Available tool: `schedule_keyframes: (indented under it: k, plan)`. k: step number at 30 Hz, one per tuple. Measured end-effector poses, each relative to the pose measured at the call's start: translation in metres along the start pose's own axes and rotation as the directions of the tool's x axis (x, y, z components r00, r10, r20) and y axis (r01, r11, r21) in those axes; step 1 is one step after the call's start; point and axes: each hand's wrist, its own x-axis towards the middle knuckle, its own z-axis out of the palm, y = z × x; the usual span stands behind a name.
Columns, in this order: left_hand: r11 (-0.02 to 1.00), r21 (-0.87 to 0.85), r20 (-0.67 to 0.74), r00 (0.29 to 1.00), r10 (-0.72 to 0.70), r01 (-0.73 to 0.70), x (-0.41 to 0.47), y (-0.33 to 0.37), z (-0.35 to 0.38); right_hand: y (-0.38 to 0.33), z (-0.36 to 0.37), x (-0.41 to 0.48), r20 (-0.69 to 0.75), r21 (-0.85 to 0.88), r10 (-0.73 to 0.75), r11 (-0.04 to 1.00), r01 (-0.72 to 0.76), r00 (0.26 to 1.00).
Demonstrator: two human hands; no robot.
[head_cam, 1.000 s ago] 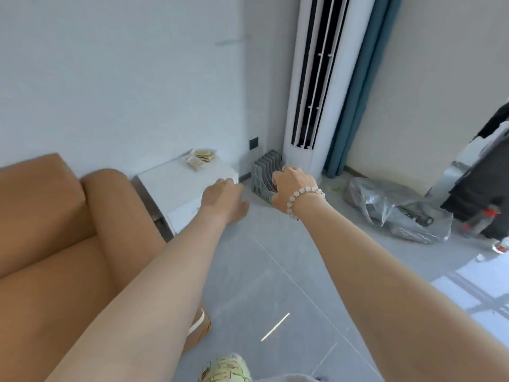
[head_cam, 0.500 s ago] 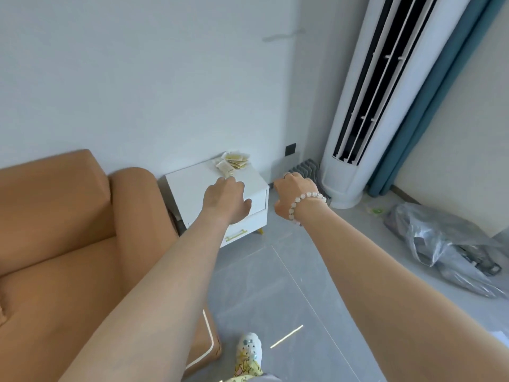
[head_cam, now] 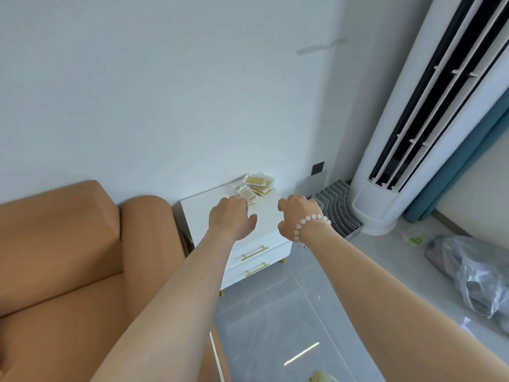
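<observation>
Packets [head_cam: 254, 186] piled mid-frame on the cabinet [head_cam: 203, 208]; left hand [head_cam: 231, 217] reaches, fingers straight, seemingly to gather them; right hand [head_cam: 298, 216] hovers loosely curled, empty.

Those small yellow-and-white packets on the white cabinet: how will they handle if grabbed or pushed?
Probably light and floppy: the small yellow-and-white plastic packets look thin and flat. They lie loosely overlapped on the smooth top of the white bedside cabinet, so a push likely scatters them. Their glossy wrappers may slip in the left hand.
</observation>
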Motion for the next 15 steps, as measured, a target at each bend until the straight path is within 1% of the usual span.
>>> schedule_keyframes:
  k: [4,7,10,15]
  plan:
    - [0.999,0.036,0.018,1.0,0.013,-0.014,0.032,-0.005,0.007,0.006,0.003,0.038,0.002,-0.019,-0.016,1.0,0.016,1.0]
    - [0.998,-0.026,0.026,0.998,-0.055,0.056,0.06,-0.013,0.013,0.009,0.006,0.075,0.006,-0.025,-0.044,0.999,0.044,0.999]
    - [0.992,-0.049,0.036,0.993,-0.116,0.118,0.091,-0.022,0.021,0.012,0.01,0.118,0.006,-0.026,-0.099,0.995,0.099,0.995]
    - [0.978,-0.064,0.06,0.979,-0.197,0.2,0.154,-0.03,0.027,0.027,0.014,0.188,0.074,-0.056,-0.187,0.98,0.191,0.98]
